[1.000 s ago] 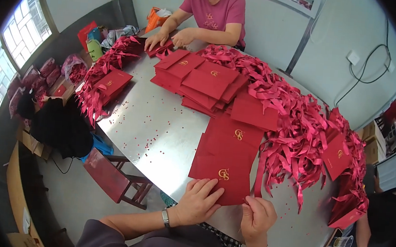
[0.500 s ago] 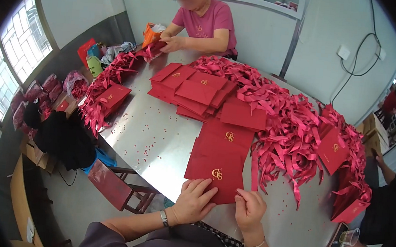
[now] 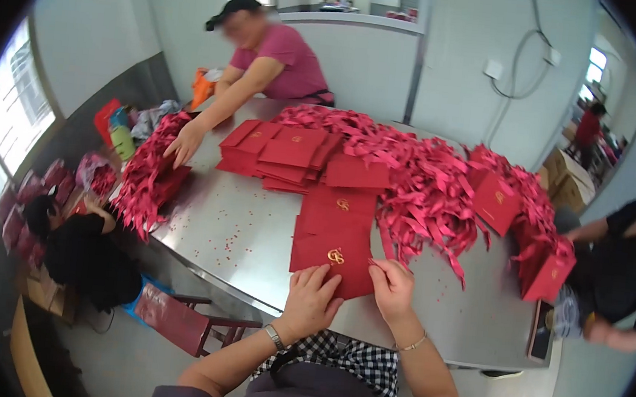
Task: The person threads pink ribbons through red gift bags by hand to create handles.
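A flat red paper bag (image 3: 321, 246) with a gold emblem lies at the table's near edge, overlapping another red paper bag (image 3: 339, 221) beyond it. My left hand (image 3: 310, 300) rests on its near left part, fingers stretched out. At the bag's right edge my right hand (image 3: 392, 287) is closed in a pinch; whatever its fingertips hold, if anything, is too small to make out. Just beyond, a stack of red bags (image 3: 292, 151) rises in the middle of the table. Right of the stack spreads a big heap of pink-red ribbons (image 3: 430, 208).
Small red paper dots (image 3: 227, 243) are scattered over the metal table (image 3: 255, 219). More bags with ribbons (image 3: 546, 271) and a phone (image 3: 541, 331) lie at the right edge. A co-worker (image 3: 289, 56) leans over the far side; others are at left and right. A stool (image 3: 171, 318) stands lower left.
My view has shifted. My right fingers have moved up to the bag's right edge and pinched together. The far co-worker now reaches an arm toward the ribbons at the left.
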`<state>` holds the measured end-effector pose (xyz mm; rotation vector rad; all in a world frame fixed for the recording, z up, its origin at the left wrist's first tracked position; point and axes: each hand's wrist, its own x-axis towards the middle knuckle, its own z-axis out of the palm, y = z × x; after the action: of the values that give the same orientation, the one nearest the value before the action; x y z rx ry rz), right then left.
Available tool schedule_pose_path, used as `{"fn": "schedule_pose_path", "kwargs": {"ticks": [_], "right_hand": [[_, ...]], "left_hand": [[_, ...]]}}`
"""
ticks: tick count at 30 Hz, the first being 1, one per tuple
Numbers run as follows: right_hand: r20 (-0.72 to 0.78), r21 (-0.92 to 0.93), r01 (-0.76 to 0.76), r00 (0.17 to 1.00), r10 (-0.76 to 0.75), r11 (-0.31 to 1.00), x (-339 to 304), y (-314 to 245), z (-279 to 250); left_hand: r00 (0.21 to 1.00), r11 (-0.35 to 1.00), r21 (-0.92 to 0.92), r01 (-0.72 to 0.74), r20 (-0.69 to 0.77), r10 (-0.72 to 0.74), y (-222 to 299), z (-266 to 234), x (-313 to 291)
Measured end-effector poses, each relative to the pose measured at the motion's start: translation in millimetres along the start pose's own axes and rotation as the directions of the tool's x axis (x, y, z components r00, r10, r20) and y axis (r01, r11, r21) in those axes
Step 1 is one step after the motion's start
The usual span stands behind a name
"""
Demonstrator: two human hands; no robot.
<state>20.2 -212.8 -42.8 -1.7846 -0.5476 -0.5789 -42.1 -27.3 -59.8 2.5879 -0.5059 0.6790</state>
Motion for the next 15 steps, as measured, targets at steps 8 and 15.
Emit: {"fn": "schedule_pose_path", "kwargs": {"ticks": [8,15], "right_hand": [[-0.008,-0.015,0.046,0.999,-0.046,0.999,-3.9,15.5,-0.4],[0.027,-0.001,0.038,0.999,-0.038,0.999,-4.1,11.4,1.9]], "left_hand": [[0.998,0.999,0.017,-0.035,-0.043,0.036,1.7,9.2,2.6],[0.996,0.998,0.043,-0.038,-0.080,0.041,1.7,4.4,-1.3]]}}
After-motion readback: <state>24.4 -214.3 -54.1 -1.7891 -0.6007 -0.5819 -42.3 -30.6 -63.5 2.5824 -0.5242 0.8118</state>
